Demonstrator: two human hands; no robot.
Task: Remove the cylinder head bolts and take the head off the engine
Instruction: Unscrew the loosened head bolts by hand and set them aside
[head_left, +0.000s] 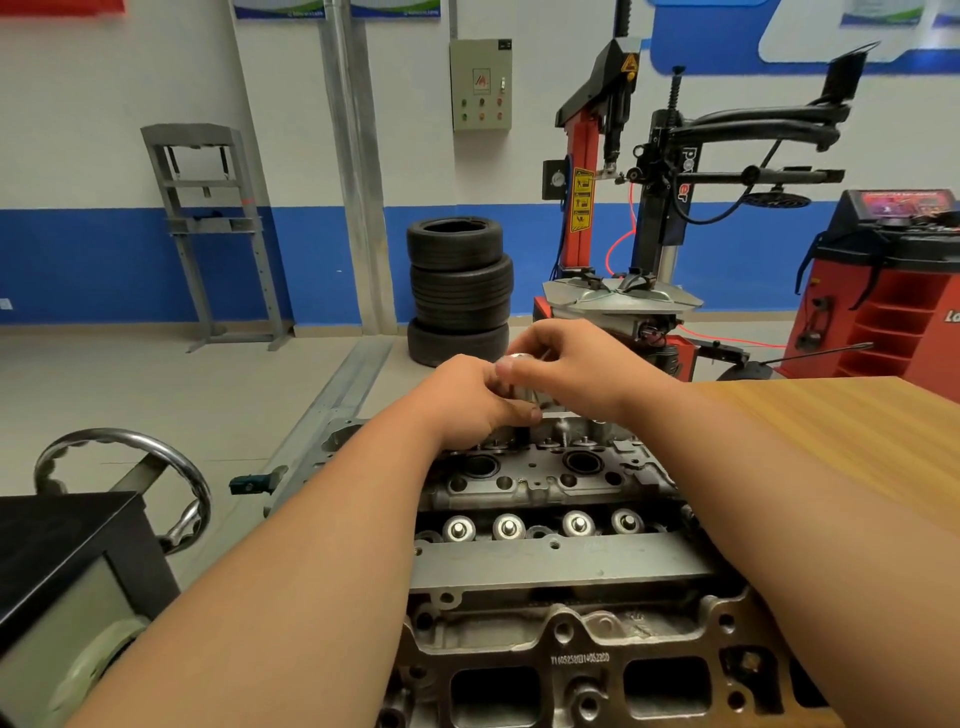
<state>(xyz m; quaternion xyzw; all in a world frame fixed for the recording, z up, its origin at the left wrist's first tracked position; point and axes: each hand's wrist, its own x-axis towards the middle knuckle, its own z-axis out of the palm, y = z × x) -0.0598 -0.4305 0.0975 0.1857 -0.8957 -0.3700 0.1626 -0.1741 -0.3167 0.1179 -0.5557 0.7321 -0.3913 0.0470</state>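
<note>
Left hand (470, 400) and right hand (576, 366) both pinch a shiny tool (521, 364) upright at the far edge of the head (561, 566) beside the table (831, 426); the head looks heavy and rigid, best lifted by both ends.

The pale tiled floor (156, 395) fills the middle left of the frame. A grey press frame (213, 234) stands on it at upper left, by the wall. A stack of tyres (460, 291) stands at centre, with a tyre changer (623, 301) just to its right and a red wheel balancer (893, 291) at the far right. A metal rail (343, 384) lies along the floor. A wood-grain tabletop (831, 426) sits at middle right. What carries the engine (545, 571) is hidden.
</note>
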